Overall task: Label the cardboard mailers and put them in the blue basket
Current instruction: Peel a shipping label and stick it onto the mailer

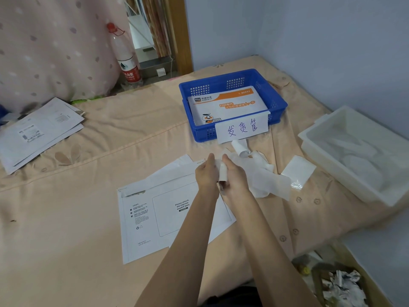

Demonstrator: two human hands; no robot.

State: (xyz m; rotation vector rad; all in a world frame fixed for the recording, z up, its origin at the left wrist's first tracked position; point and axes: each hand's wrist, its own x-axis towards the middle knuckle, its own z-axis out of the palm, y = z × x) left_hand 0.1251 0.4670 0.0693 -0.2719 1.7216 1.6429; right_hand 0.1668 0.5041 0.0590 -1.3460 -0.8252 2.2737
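Head view: both hands meet over the mailer (pixel 168 216) on the bed (pixel 77 218). Left hand (pixel 207 173) and right hand (pixel 235 178) pinch a curled label strip (pixel 223 171) btwn them, prob. peeling the backing. The mailer lies w/ its waybill box facing up, no label on it yet. Blue basket (pixel 232 80) already holds one mailer (pixel 225 105) (orange-printed side up). More mailers are stacked far left (pixel 39 129), so most work looks left to do. Loose backing scraps (pixel 263 176) sit beside the hands. White tray (pixel 354 156) contents are too pale to make out; fingertips are partly hidden.
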